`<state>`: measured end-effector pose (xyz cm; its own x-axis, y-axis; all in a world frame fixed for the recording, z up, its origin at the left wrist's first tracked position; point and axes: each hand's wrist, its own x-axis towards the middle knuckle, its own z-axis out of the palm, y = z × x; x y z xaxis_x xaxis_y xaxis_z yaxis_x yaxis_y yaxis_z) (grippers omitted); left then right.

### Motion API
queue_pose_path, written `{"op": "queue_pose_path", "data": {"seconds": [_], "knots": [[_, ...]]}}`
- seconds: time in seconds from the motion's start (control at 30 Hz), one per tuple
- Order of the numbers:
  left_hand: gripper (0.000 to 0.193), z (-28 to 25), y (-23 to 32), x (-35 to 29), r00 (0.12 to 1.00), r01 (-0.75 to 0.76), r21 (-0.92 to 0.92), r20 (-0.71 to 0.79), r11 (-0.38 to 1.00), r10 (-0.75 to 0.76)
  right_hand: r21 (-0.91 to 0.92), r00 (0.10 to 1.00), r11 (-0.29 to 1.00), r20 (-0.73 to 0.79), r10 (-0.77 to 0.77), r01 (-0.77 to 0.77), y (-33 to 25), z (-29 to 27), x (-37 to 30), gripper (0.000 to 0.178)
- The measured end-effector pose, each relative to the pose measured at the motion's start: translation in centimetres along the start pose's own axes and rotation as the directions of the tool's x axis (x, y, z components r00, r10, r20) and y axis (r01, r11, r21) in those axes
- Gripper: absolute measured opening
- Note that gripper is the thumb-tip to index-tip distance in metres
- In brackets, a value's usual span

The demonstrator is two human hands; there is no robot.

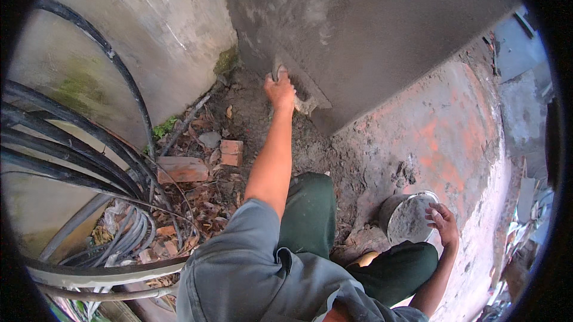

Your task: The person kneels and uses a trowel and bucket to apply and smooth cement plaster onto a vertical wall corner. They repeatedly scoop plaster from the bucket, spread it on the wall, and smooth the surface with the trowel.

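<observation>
My left hand [279, 90] is closed round the handle of a plastering trowel [311, 87]. The trowel's long flat blade lies against the wet grey plaster [382, 29] on the wall, near its lower corner. Low on my right, my right hand [441, 222] hangs at the rim of a round bucket [391, 210], its fingers loosely bent and apart, with nothing visible in them. Grey mortar [413, 219] fills the bucket's visible part. Whether the fingers touch the rim I cannot tell.
Thick black cables [77, 137] bend along the old wall [161, 29] on the left. Below them lies a coil of grey cable [128, 235]. Broken bricks [182, 169] and dry leaves cover the ground by my left arm. A mortar-stained reddish ledge [436, 125] runs along the right.
</observation>
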<state>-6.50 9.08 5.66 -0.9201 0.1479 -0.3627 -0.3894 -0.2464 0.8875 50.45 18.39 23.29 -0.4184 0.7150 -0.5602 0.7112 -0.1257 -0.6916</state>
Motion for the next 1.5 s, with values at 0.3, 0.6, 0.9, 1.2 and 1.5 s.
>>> {"op": "queue_pose_path", "data": {"seconds": [0.3,0.6,0.9,1.2,1.5], "knots": [[0.033,-6.8,-8.7,8.2,0.878,0.462,-0.404,0.083,0.79,-0.471,0.045,0.988,0.992,-0.099,0.118,-0.114,-0.3,0.4,-2.7,0.047],[0.033,-4.0,3.2,11.4,0.951,0.271,-0.369,0.243,0.889,-0.189,0.013,0.983,0.989,-0.108,0.147,-0.147,-0.3,0.7,-3.6,0.047],[0.071,-13.9,0.9,6.0,0.937,0.317,0.089,0.123,0.944,-0.326,0.019,0.988,0.99,-0.048,0.143,-0.143,-0.8,1.0,-1.4,0.055],[0.067,-14.3,-8.7,4.3,0.829,0.555,0.252,-0.091,0.793,-0.552,0.037,0.985,0.986,-0.05,0.166,-0.164,0.0,0.6,-2.0,0.052],[0.063,-13.8,-14.7,4.5,0.679,0.723,-0.055,0.236,0.688,-0.695,0.094,0.981,0.982,-0.088,0.174,-0.165,0.9,0.3,-2.2,0.043]]}}
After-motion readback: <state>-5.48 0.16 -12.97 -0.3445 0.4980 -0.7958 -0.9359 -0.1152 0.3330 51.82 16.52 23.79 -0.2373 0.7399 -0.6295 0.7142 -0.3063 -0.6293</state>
